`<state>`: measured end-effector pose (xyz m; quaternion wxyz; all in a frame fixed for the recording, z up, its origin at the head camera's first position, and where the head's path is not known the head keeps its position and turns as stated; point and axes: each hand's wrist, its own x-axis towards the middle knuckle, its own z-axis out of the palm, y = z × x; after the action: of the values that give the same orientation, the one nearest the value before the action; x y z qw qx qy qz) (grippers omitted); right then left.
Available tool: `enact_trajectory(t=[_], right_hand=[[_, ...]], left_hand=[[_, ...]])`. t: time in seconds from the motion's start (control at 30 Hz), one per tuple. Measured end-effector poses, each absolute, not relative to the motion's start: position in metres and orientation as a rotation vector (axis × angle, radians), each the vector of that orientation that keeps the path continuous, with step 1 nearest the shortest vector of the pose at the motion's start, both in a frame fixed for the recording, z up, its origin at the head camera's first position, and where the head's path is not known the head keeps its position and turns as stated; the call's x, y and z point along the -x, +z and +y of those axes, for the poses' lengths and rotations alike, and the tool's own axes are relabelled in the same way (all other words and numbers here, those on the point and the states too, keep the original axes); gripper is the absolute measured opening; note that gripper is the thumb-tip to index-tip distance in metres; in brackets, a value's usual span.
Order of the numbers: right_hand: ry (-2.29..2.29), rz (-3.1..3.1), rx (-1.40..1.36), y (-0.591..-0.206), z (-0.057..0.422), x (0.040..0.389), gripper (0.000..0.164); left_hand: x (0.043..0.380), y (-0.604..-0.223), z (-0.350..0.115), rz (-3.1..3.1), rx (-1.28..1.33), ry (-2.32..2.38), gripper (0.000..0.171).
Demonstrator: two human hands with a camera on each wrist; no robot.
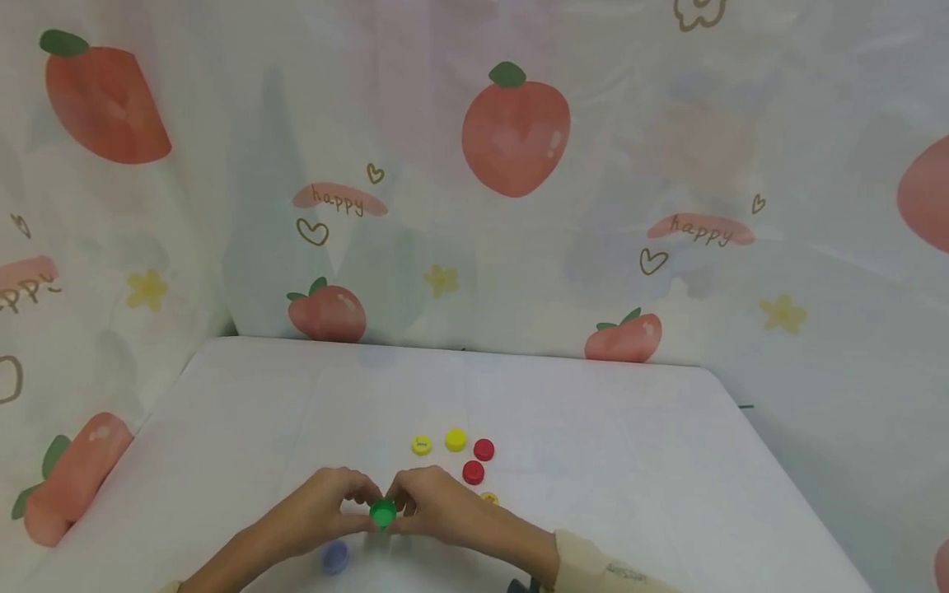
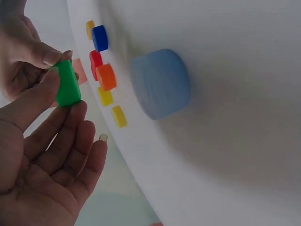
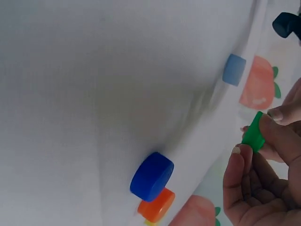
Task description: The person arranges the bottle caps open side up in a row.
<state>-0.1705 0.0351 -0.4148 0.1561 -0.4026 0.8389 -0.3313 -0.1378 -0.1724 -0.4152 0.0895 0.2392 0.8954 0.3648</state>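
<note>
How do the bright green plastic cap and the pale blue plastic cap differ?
The green cap is pinched between the left hand and the right hand, while the pale blue cap rests on the white tabletop. The green cap is vivid; the pale blue cap is muted. Both look round from above.

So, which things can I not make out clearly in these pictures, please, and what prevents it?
Head view: print on the leftmost yellow cap, too small to read.
Head view: part of the patterned yellow cap, behind the right arm.
Head view: the rest of a dark object, cut off by the bottom edge.
Left wrist view: part of the green cap, covered by fingers.
</note>
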Motion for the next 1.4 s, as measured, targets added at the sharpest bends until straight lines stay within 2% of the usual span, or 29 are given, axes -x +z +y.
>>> enact_trajectory(t=[0.57, 1.4], right_hand=[[-0.668, 2.414, 1.136, -0.427, 0.015, 0.160, 0.019], [-0.554, 2.413, 1.146, -0.432, 0.009, 0.156, 0.021]], left_hand=[[0.129, -0.436, -0.178, 2.786, -0.755, 0.730, 0.023], [0.121, -0.450, -0.180, 2.784, -0.713, 0.725, 0.023]])
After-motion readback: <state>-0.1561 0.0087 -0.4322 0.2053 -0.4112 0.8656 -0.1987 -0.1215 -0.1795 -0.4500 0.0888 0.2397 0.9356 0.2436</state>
